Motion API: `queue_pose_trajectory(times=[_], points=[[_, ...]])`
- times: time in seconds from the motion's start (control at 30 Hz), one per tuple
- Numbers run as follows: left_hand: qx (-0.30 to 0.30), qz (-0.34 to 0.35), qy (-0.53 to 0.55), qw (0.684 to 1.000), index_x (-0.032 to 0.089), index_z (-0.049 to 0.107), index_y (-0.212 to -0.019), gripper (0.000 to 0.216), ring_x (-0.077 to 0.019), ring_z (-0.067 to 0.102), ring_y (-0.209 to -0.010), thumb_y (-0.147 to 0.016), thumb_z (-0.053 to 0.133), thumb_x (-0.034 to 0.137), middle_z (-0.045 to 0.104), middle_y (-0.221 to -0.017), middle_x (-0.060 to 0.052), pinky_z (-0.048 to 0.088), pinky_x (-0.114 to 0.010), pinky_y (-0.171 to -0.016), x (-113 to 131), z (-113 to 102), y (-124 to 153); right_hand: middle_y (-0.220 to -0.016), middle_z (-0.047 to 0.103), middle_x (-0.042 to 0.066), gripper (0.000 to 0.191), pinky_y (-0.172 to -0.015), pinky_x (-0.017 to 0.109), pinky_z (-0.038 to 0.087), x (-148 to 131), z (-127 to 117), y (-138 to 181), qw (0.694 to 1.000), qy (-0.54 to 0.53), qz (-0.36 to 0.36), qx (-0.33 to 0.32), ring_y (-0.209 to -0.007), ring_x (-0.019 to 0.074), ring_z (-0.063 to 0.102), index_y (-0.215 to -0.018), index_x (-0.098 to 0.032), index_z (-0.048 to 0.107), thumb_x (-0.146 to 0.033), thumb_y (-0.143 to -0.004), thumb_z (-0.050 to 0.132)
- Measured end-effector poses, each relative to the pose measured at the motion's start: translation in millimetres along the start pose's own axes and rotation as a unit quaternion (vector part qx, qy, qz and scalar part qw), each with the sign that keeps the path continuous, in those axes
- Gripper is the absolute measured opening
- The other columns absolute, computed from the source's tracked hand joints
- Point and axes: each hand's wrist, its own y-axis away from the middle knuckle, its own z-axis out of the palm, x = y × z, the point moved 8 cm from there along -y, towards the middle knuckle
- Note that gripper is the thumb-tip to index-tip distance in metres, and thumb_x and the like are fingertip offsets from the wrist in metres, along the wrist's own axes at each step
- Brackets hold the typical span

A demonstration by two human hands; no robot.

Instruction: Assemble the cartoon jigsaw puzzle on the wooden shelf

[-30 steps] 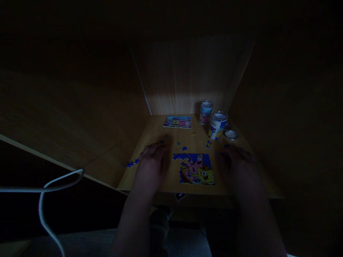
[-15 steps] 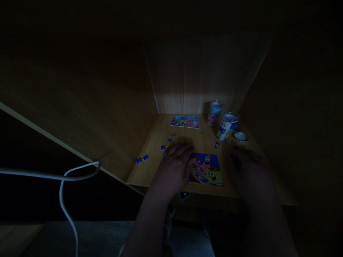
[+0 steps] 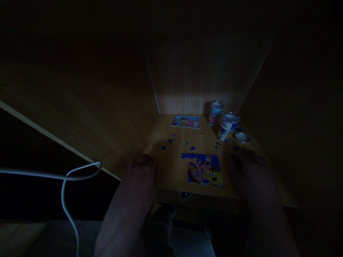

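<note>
My left hand (image 3: 142, 173) is at the left edge of the shelf board, knuckles up and fingers curled down. Its fingertips are hidden, and I cannot make out what is under them. My right hand (image 3: 249, 167) rests in deep shadow beside the partly assembled cartoon jigsaw puzzle (image 3: 206, 169); its thumb and fingers look apart. Beyond the puzzle's upper edge lie a blue puzzle piece (image 3: 192, 149) and a small pale piece (image 3: 186, 143). Another few joined or close pieces (image 3: 170, 140) lie toward the left. A blue and yellow piece (image 3: 218, 145) is near the right hand.
At the back lies a picture card or finished puzzle (image 3: 186, 121). Two clear-topped cans, one pink and blue (image 3: 215, 113), one blue and yellow (image 3: 227, 126), stand at the right near a round metal lid (image 3: 242, 137). Wooden walls enclose the board. A white cable (image 3: 64, 192) hangs left.
My left hand has moved left and toward me, off the puzzle, covering the two blue pieces at the left edge. The puzzle's upper left strip now shows. My right hand stays put.
</note>
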Motion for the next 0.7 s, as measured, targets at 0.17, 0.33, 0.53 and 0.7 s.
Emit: queue_pose_trajectory(times=[0.17, 0.33, 0.53, 0.7], points=[[-0.092, 0.002, -0.009, 0.996, 0.015, 0.075, -0.113, 0.036, -0.0339, 0.074, -0.122, -0.102, 0.043, 0.003, 0.077, -0.128, -0.019, 0.060, -0.051, -0.107, 11, -9, 11, -0.126, 0.077, 0.017, 0.032, -0.104, 0.055, 0.057, -2, 0, 0, 1.000, 0.016, -0.005, -0.009, -0.117, 0.0363, 0.071, -0.115, -0.021, 0.077, -0.042, -0.107, 0.055], [-0.099, 0.017, -0.024, 0.995, 0.012, 0.075, -0.125, 0.049, -0.0343, 0.072, -0.133, -0.096, 0.040, -0.005, 0.077, -0.136, -0.020, 0.059, -0.052, -0.113, 17, 5, 3, -0.127, 0.077, 0.018, 0.032, -0.103, 0.054, 0.058, -1, 0, -1, 1.000, 0.029, -0.005, -0.005, -0.111, 0.0356, 0.072, -0.114, -0.020, 0.077, -0.043, -0.107, 0.056], [0.018, 0.093, 0.034, 0.995, 0.011, 0.057, -0.160, 0.056, -0.0310, 0.053, -0.157, -0.105, 0.046, 0.006, 0.059, -0.166, -0.019, 0.046, -0.051, -0.131, 22, 29, -21, -0.123, 0.077, 0.018, 0.034, -0.102, 0.053, 0.058, -1, 0, -1, 1.000, 0.029, -0.002, -0.009, -0.110, 0.0361, 0.072, -0.116, -0.019, 0.077, -0.044, -0.107, 0.055], [0.016, 0.087, 0.040, 0.995, 0.011, 0.066, -0.150, 0.048, -0.0334, 0.061, -0.150, -0.105, 0.049, 0.009, 0.067, -0.157, -0.020, 0.050, -0.052, -0.125, 18, 30, -21, -0.125, 0.077, 0.018, 0.032, -0.100, 0.053, 0.058, -3, -2, 0, 1.000, 0.021, -0.001, -0.003, -0.112, 0.0359, 0.072, -0.114, -0.021, 0.076, -0.043, -0.107, 0.055]])
